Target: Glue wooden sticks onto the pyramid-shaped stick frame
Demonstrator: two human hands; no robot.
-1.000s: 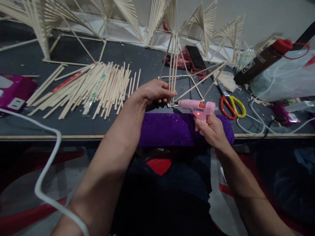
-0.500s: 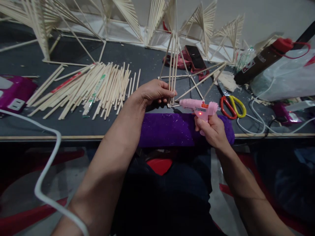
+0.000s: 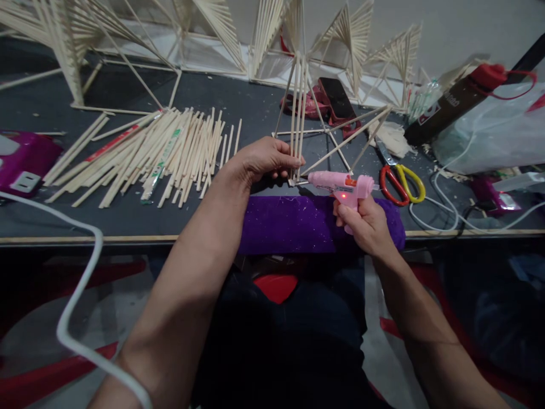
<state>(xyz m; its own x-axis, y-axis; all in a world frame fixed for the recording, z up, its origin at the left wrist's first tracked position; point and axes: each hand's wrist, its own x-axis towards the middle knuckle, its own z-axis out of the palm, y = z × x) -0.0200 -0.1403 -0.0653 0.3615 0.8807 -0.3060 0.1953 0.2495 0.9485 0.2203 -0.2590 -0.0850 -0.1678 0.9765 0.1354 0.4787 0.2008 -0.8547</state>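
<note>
At the middle of the dark table stands a stick frame (image 3: pixel 340 149) made of thin wooden sticks. My left hand (image 3: pixel 272 159) pinches the lower ends of its near upright sticks between thumb and fingers. A pink glue gun (image 3: pixel 340 186) with a lit red light is in my right hand (image 3: pixel 364 224). Its nozzle points left, close to the base of the upright sticks near my left fingertips; whether it touches them I cannot tell. Beneath both hands, a purple cloth roll (image 3: pixel 289 224) lies along the table's front edge.
Loose sticks (image 3: pixel 170 153) lie left, beside a purple power strip (image 3: pixel 29 162). Scissors (image 3: pixel 400 182), a bottle (image 3: pixel 455 105) and a plastic bag (image 3: pixel 502 130) are right. A phone (image 3: pixel 337 97) and finished stick structures (image 3: pixel 351 40) stand behind. A white cable (image 3: pixel 80 284) crosses the left foreground.
The glue gun and my right hand have shifted very slightly left. My left hand keeps its pinch on the sticks.
</note>
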